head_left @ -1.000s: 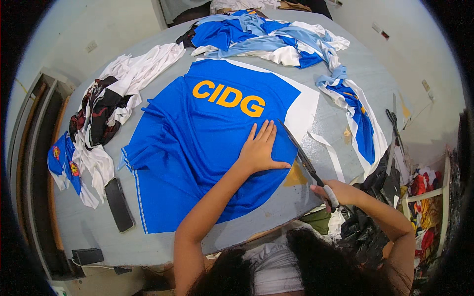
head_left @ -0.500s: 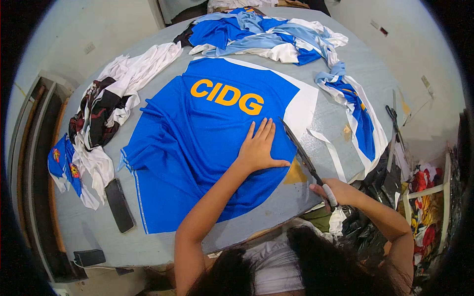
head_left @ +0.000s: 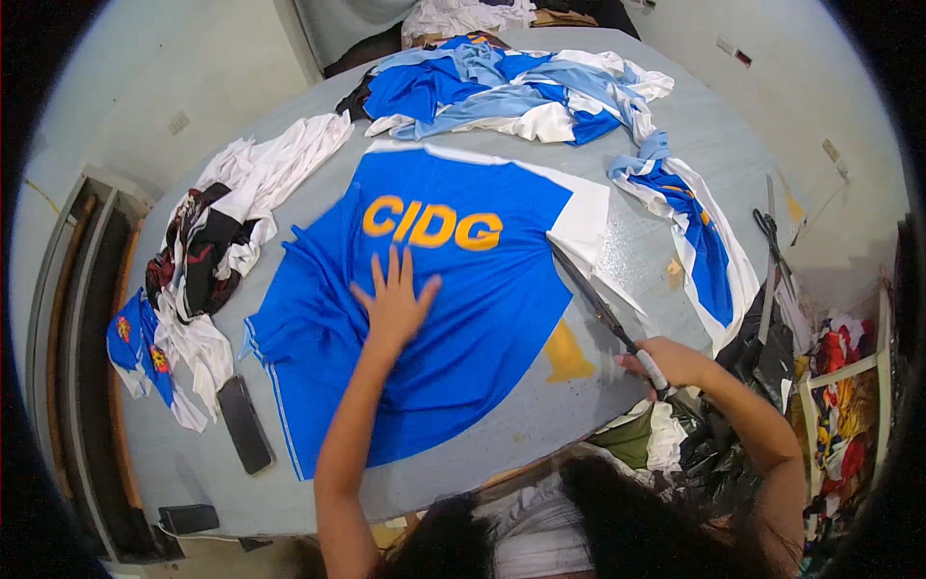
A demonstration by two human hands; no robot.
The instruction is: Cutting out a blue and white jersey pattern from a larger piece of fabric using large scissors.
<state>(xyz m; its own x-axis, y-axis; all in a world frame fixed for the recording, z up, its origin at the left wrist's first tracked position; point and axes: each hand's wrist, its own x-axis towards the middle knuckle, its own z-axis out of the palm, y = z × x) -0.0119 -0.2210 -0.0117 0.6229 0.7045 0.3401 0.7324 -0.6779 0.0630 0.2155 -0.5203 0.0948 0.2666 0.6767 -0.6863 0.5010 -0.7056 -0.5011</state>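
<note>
A blue piece of jersey fabric (head_left: 463,338) with yellow lettering lies spread over the table, wrinkled on its left side. White fabric (head_left: 584,212) shows from under its upper right edge. My left hand (head_left: 397,304) rests on the blue fabric below the lettering, fingers spread. In my right hand (head_left: 670,365) is a long pair of scissors (head_left: 603,311). Their tips touch the fabric's right edge, where folds gather toward the blades. Right of the blades, a narrow white strip (head_left: 617,295) trails along the table.
Blue and white scraps (head_left: 521,92) are heaped at the far side, more (head_left: 699,232) at the right. White and dark garments (head_left: 207,241) lie left. A phone (head_left: 246,425) and a black box (head_left: 188,519) sit near left. Other scissors (head_left: 767,227) lie on the right edge of the table (head_left: 521,434).
My left hand has slid left across the blue fabric, away from its right edge. The fabric has shifted slightly and bunches at the scissor tips. The right hand keeps hold of the scissors.
</note>
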